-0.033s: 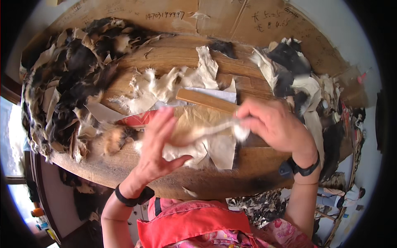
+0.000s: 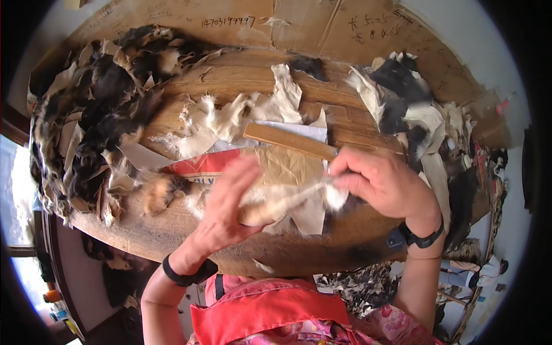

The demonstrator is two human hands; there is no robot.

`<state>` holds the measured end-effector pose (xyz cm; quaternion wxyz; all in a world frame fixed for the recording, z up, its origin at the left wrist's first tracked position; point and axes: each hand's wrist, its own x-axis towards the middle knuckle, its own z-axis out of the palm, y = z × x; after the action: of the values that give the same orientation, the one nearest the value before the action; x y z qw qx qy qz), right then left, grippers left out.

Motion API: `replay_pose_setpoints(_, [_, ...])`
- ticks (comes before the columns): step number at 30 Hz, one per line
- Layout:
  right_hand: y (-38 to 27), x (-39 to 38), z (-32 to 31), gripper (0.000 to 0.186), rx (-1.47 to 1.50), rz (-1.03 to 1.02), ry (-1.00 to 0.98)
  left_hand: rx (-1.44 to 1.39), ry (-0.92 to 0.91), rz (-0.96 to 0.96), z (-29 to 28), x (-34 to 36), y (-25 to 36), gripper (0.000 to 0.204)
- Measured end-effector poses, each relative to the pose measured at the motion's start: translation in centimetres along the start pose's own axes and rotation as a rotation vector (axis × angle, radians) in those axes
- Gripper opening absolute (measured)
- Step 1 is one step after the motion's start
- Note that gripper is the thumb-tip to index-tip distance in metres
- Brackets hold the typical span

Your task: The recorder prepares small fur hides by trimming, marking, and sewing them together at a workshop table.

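"Cream fur strip (image 2: 283, 202): position?"

"Centre of frame, slanting up to the right. My right hand (image 2: 376, 183) pinches it near its right end, thumb against fingers."

"Left hand?"

"My left hand (image 2: 227, 204), blurred, fingers raised, is at the strip's lower-left end; cannot tell whether it grips."

"Surroundings?"

"Wooden bar (image 2: 290, 141) just above centre, right end beside my right fingers, contact unclear. Tan paper (image 2: 290, 164) just below the bar. Dark fur pile (image 2: 109, 103), upper left."

Over my feed I count two hands (image 2: 382, 183), two black wristbands (image 2: 185, 277), one wooden bar (image 2: 290, 141), many fur scraps (image 2: 286, 203) (too tangled to number).
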<state>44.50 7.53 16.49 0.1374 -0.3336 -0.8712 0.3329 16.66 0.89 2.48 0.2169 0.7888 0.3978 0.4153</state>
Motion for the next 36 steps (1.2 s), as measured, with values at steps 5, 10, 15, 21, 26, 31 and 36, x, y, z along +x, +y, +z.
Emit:
replay_pose_setpoints(5, [2.8,-4.6,1.2,0.011,0.376,0.286,-0.026,-0.918,-0.452,-0.783,2.0,-0.1,1.7,0.05])
replay_pose_setpoints(10, [7.9,-7.1,4.8,0.009,0.535,0.422,0.098,-0.95,-0.591,-0.879,2.0,-1.2,0.6,0.045])
replay_pose_setpoints(15, [8.8,-10.2,8.1,0.012,0.008,0.166,0.339,0.274,-0.057,0.234,3.3,-3.1,-0.5,0.034])
replay_pose_setpoints(21, [9.3,-14.1,16.6,0.018,-0.081,0.277,0.489,0.181,-0.238,0.089,5.8,-9.2,-1.8,0.041])
replay_pose_setpoints(26, [7.7,-12.7,21.0,0.031,-0.252,-0.013,0.429,0.084,-0.218,-0.002,6.0,-10.5,-1.2,0.027])
replay_pose_setpoints(31, [8.2,-10.9,22.3,0.033,-0.308,0.022,0.439,-0.117,-0.18,-0.117,5.6,-9.9,0.4,0.019])
replay_pose_setpoints(36, [8.8,-11.1,20.8,0.029,-0.424,-0.004,0.574,-0.294,-0.244,-0.35,4.2,-7.9,0.9,0.019])
